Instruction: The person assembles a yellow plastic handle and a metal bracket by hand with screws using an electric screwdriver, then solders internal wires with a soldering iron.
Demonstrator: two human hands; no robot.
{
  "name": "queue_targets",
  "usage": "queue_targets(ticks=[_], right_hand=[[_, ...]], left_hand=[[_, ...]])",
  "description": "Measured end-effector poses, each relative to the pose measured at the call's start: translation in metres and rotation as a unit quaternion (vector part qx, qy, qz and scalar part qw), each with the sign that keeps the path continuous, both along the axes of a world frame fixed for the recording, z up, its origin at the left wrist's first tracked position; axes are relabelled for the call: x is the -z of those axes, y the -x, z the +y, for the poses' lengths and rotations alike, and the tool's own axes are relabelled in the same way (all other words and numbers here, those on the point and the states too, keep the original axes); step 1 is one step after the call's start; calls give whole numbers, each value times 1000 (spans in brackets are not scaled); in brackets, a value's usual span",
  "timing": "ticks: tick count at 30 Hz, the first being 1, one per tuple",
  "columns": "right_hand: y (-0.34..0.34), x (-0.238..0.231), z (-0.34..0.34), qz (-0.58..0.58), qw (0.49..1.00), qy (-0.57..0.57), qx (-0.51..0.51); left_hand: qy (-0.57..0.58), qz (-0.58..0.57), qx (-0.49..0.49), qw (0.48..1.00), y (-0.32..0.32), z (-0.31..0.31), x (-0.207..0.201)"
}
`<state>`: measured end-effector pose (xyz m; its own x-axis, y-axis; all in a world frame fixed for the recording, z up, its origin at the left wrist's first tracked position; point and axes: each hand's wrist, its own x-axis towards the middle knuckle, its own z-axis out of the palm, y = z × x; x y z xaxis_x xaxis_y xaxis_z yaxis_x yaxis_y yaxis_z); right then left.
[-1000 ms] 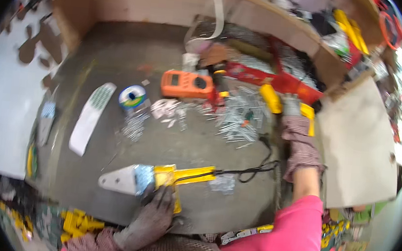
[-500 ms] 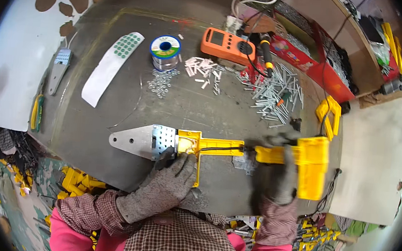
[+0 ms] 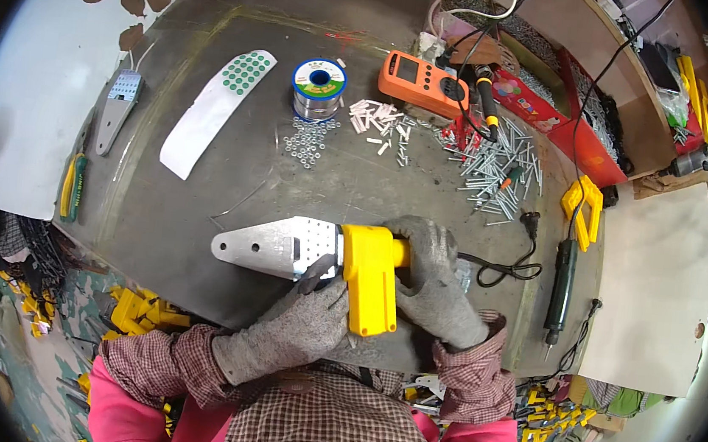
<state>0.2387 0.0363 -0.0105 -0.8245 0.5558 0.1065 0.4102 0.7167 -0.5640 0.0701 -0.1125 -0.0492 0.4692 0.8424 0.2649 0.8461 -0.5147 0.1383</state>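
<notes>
A plastic-handled tool with a pointed, perforated metal plate [image 3: 271,245] lies across the near middle of the bench. Its yellow housing [image 3: 372,282] covers the plate's wide end and faces up. My left hand [image 3: 297,322] in a grey glove is closed on the tool where plate and housing meet. The grey-gloved right hand [image 3: 441,293] wraps round the yellow handle, hiding most of it. From beyond that hand a black power cord [image 3: 498,273] runs out in a loop to its plug. The housing's inside is hidden.
A solder spool [image 3: 318,90], small nuts [image 3: 304,141] and white sleeves [image 3: 374,121] lie beyond the tool. An orange multimeter [image 3: 423,83] is near a screw pile [image 3: 504,171]. At right lie an electric screwdriver [image 3: 561,288] and yellow parts [image 3: 591,214]. A sticker sheet [image 3: 210,118] lies left.
My right hand has brought a yellow housing half leftward onto the open half, covering the wiring seen before. The left hand stays at the joint. The screwdriver and plug now show.
</notes>
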Motion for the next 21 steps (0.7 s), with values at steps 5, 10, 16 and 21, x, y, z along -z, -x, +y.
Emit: queue_targets(ticks=[5, 10, 16, 21], right_hand=[[-9, 11, 6, 31, 998, -7, -54], [-12, 5, 19, -40, 995, -44, -75], [5, 6, 25, -39, 992, 41, 114], [-7, 1, 4, -109, 974, 61, 188]], left_hand=[[56, -284, -11, 957, 31, -19, -9], [37, -109, -53, 992, 23, 9, -1], [80, -218, -82, 969, 24, 9, -24], [-53, -309, -37, 949, -4, 68, -84]])
